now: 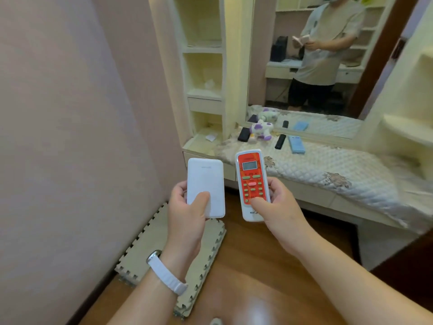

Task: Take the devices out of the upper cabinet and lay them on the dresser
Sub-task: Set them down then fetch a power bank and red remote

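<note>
Left hand (187, 207) grips a white power bank (206, 186); right hand (276, 202) grips a red-faced remote (252, 184), both long axes pointing away toward the dresser (339, 170), ahead and to the right, nearer the right hand. Its quilted top already carries 2 dark devices (280, 141), a blue one (296, 144), a toy (261, 130); bare cloth lies beyond the remote.

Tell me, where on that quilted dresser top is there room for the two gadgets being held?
The quilted cover lies bare right of the light blue remote, and along its front edge. Crowded: the back left, where the black box, purple-and-white toy and black remote cluster by the mirror.
</note>
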{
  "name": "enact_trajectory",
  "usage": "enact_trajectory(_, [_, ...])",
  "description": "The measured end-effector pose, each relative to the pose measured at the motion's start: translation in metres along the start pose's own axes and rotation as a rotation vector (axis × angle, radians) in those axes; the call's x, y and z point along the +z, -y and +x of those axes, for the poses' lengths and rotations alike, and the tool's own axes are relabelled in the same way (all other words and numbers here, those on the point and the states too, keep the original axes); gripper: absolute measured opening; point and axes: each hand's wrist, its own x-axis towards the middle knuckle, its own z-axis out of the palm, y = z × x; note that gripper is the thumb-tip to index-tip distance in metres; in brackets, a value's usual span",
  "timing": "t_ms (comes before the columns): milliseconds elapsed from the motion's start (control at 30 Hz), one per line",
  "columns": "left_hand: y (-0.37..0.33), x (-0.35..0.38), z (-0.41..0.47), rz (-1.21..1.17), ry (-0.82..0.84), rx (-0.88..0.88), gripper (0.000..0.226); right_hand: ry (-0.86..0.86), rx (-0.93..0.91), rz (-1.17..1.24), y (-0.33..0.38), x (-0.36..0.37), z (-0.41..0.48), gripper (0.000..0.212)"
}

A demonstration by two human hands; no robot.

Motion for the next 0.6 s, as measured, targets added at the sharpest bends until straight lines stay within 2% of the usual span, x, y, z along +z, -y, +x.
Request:
enact_trajectory(367, [0.037,0.062,0.156,0.007,0.248,-0.107,0.026,-0.300,0.089,-0.049,-0.006,-0.009,0.123,0.032])
enact_trajectory(600, [0.053,0.125,0.201,0.019,0.433,-0.182,0.032,-0.479,0.111,-0.126,-0.010,-0.047,0.158,0.029])
